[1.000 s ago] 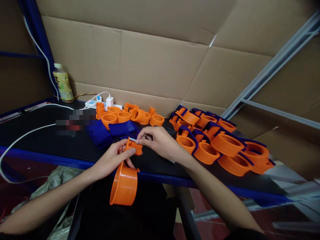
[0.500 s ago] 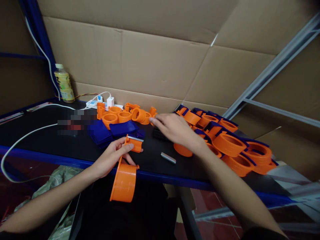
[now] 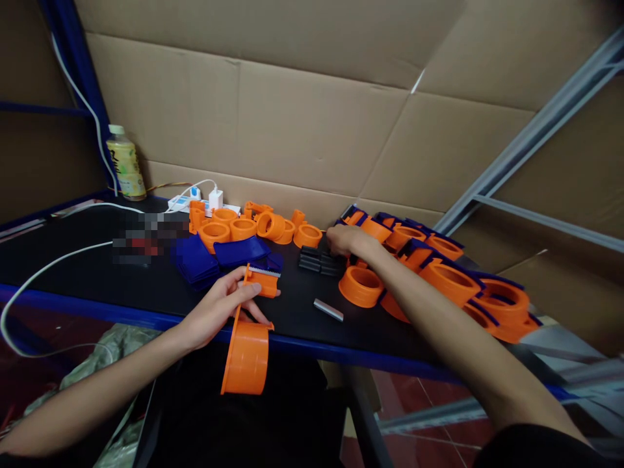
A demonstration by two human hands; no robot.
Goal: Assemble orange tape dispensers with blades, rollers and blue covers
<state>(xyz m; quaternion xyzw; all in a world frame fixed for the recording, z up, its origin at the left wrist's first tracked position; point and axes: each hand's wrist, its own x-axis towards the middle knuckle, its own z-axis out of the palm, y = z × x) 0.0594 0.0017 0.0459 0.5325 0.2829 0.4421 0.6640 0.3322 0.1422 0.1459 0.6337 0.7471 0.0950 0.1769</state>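
My left hand is closed around an orange tape dispenser above the table's front edge. Its round hub hangs down, and a serrated metal blade runs along its upper end. My right hand reaches to the back of a small pile of black plastic pieces, fingers curled downward. Whatever lies between those fingertips is hidden. A loose metal strip rests on the black tabletop between my arms. Left of the black pieces lie stacked blue plates.
Several orange dispenser parts stand at the back. A heap of orange and blue dispensers fills the right side, with one orange ring before it. Further left are a power strip, a bottle and white cables.
My right hand has moved rightward, from above the black pieces to their far right end, uncovering the pile and an orange ring. My left hand and its dispenser have barely shifted.
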